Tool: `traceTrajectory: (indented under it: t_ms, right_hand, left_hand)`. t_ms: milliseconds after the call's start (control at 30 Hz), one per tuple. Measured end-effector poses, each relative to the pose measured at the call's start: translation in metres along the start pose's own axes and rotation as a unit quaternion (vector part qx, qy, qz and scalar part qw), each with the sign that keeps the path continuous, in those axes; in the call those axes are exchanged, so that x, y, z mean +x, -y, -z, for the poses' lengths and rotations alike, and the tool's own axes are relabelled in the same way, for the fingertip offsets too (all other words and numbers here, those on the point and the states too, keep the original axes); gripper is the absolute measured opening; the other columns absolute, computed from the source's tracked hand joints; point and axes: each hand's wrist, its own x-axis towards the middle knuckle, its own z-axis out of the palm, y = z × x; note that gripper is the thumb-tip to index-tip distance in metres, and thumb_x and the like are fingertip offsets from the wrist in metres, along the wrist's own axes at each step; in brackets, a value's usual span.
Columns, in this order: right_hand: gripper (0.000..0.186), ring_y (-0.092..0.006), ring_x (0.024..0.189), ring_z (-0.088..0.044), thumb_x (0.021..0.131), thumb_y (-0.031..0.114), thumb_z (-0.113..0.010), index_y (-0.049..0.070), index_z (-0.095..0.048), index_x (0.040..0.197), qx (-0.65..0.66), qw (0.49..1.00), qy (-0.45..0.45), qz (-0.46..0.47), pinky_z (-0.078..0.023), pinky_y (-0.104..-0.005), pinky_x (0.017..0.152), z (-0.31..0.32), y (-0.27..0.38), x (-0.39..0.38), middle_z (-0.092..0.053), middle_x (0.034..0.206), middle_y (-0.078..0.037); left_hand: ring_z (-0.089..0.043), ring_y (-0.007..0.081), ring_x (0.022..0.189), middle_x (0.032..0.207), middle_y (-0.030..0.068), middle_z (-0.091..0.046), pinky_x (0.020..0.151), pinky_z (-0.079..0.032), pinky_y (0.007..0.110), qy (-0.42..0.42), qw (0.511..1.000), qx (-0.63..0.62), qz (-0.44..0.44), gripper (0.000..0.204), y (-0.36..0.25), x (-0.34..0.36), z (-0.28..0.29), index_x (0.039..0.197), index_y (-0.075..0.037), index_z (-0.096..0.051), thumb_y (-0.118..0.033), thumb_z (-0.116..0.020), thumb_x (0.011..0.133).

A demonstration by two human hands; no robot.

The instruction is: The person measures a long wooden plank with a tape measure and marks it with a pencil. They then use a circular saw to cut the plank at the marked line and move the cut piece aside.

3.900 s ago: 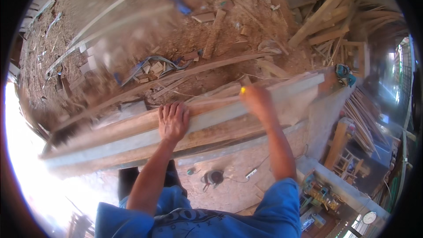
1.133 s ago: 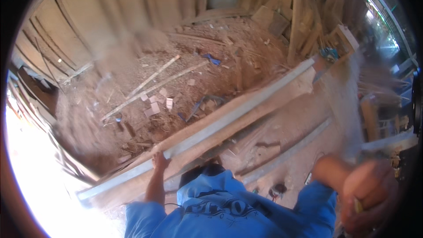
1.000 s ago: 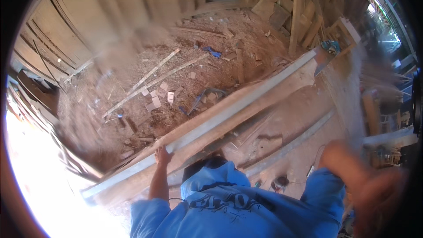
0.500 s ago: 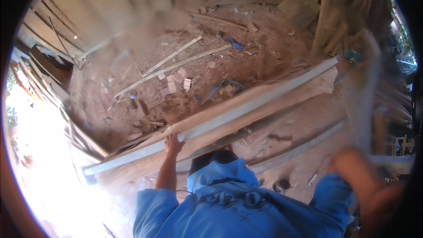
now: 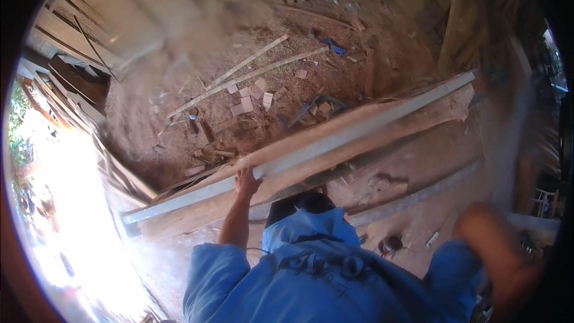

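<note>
A long, light grey metal bar (image 5: 311, 148) lies lengthwise on a rough-edged wooden plank (image 5: 382, 133), running from lower left to upper right. My left hand (image 5: 246, 182) grips the bar left of its middle, the fingers laid across it and the thumb on the near side. Beneath that hand, part of the bar is hidden. My right arm (image 5: 481, 227) is bent at the elbow and its forearm leaves the picture at the lower right. My right hand does not show. The blue shirt (image 5: 323, 275) I wear fills the lower middle.
Beyond the plank, wood offcuts (image 5: 242, 106) and thin strips (image 5: 257, 73) lie on shavings, with a blue scrap (image 5: 335, 46) among them. Boards lean at the upper right (image 5: 451, 18). Nearer me, another beam (image 5: 412, 192) runs alongside. Bright light washes out the left.
The whole view has shifted slightly, with the bar and plank appearing a little higher and further right. My left hand stays at about the same spot on the bar.
</note>
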Motion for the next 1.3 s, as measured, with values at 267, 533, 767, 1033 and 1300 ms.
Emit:
traceTrajectory:
  t_ms: [267,533,767,1033,1300]
  right_hand:
    - [0.023,-0.0089,0.061,-0.058,0.094,0.018,-0.060,0.003,-0.069,0.108,0.064,0.761,-0.236,-0.601,-0.047,-0.0216,0.054,-0.124,-0.101,-0.153,-0.069,0.082,-0.007]
    - [0.067,-0.0207,0.072,-0.067,0.088,0.061,-0.063,0.005,-0.055,0.126,0.292,0.294,-0.094,-0.905,-0.057,-0.0324,0.062,-0.347,-0.070,-0.416,-0.067,0.097,-0.013]
    - [0.072,-0.0281,0.112,-0.063,0.087,0.060,-0.065,0.004,-0.050,0.129,0.458,0.237,-0.324,-0.793,-0.053,-0.0472,0.095,-0.375,-0.026,-0.421,-0.061,0.121,-0.015]
    - [0.077,-0.0294,0.112,-0.063,0.088,0.062,-0.062,-0.001,-0.048,0.129,0.468,0.319,-0.301,-0.767,-0.055,-0.0451,0.093,-0.333,-0.029,-0.407,-0.061,0.121,-0.015]
    - [0.063,-0.0281,0.110,-0.062,0.094,0.059,-0.055,0.006,-0.052,0.128,0.463,0.317,-0.230,-0.795,-0.054,-0.0430,0.088,-0.316,-0.029,-0.427,-0.062,0.121,-0.013]
  left_hand:
    - [-0.048,0.0325,0.125,0.128,0.0138,-0.055,0.105,-0.035,0.050,-0.040,0.993,0.073,-0.085,0.065,0.013,0.004,-0.008,0.129,-0.010,-0.051,-0.025,-0.080,0.073]
    - [-0.057,0.0361,0.112,0.114,0.0175,-0.061,0.097,-0.042,0.047,-0.011,0.984,0.014,-0.180,0.061,0.012,-0.067,0.006,0.121,-0.005,-0.049,-0.025,-0.077,0.071]
    - [-0.056,0.0348,0.115,0.115,0.0175,-0.062,0.098,-0.042,0.047,0.049,0.981,-0.045,-0.185,0.063,-0.005,-0.119,0.004,0.123,-0.005,-0.051,-0.026,-0.076,0.070]
    - [-0.057,0.0367,0.114,0.116,0.0196,-0.062,0.095,-0.046,0.047,0.057,0.975,-0.059,-0.205,0.064,-0.024,-0.131,0.002,0.121,-0.005,-0.052,-0.030,-0.076,0.067]
    - [-0.062,0.0374,0.104,0.109,0.0179,-0.064,0.085,-0.051,0.048,0.107,0.971,-0.055,-0.206,0.057,-0.039,-0.148,-0.002,0.112,-0.007,-0.051,-0.039,-0.077,0.072]
